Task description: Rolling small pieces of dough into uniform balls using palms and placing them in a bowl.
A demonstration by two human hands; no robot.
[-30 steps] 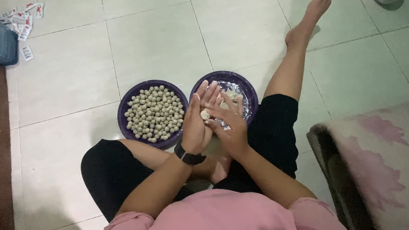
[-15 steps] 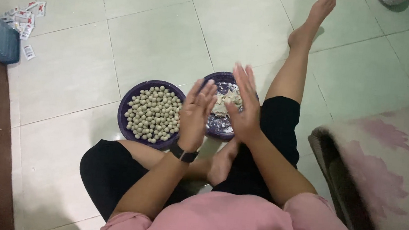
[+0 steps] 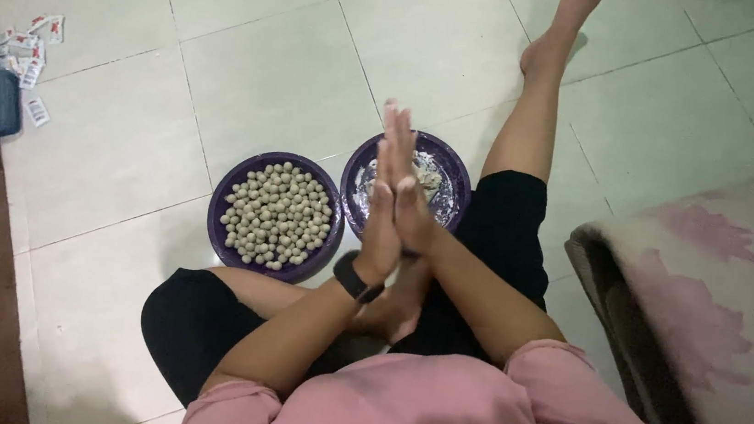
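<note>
We press our left hand [image 3: 384, 205] and right hand [image 3: 407, 208] flat together, fingers straight; whether anything sits between the palms we cannot tell. They hover over the near rim of the dough bowl [image 3: 451, 168], which touches the bowl of balls [image 3: 221, 221]. Open tiles [image 3: 261, 72] lie beyond.

Floral mattress [image 3: 719, 300] (pink), scattered sachets [image 3: 28, 58]

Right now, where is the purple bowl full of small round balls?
In the head view, the bowl of balls sits on the tiled floor, left of the pressed-together hands, beside a second purple bowl.
</note>
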